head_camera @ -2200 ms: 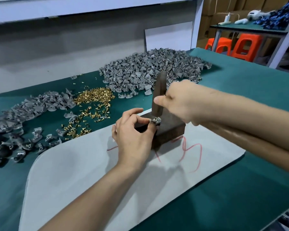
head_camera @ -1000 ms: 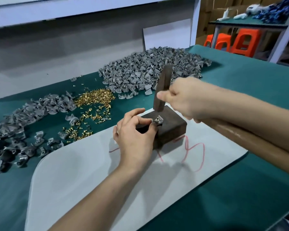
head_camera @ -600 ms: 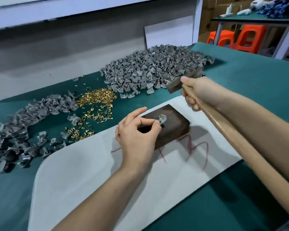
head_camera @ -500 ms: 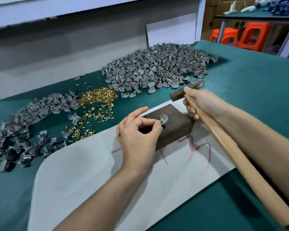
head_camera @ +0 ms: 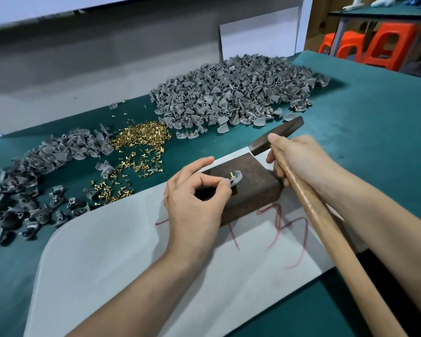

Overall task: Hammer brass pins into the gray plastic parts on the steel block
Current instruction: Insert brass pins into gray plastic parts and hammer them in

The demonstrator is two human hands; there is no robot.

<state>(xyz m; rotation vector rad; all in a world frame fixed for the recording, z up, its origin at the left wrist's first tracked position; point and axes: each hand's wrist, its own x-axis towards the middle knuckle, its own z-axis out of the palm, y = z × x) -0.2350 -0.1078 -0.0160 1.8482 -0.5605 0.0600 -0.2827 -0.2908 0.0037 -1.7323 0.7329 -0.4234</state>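
1. The gray part [head_camera: 236, 179] is pinched at its near edge by the curled fingers [head_camera: 225, 184] of the left hand [head_camera: 192, 198].
2. A brass pin [head_camera: 232, 174] is seen standing upright in that part, just beyond the left fingertips. Both sit on top of the dark block [head_camera: 255, 190].
3. The fingers [head_camera: 276, 139] of the right hand [head_camera: 301, 161] are wrapped round the hammer [head_camera: 277, 135] handle, directly under its head. The head lies beyond and to the right of the pin, apart from it, and the long handle runs back to the near right.
4. The next blow is judged to depend on the head being brought leftward and nearer, then straight down the pin's upright axis. The left fingertips are just beside that line.
5. The block rests on a pale sheet [head_camera: 131, 251] scrawled with red, laid on the green counter [head_camera: 374, 117].
6. Loose pins [head_camera: 141, 135] lie beyond and left of the left fingers. Heaps of gray parts are found farther off [head_camera: 233, 93] and at far left [head_camera: 46, 166].
7. Orange stools [head_camera: 387, 45] stand beyond the counter.
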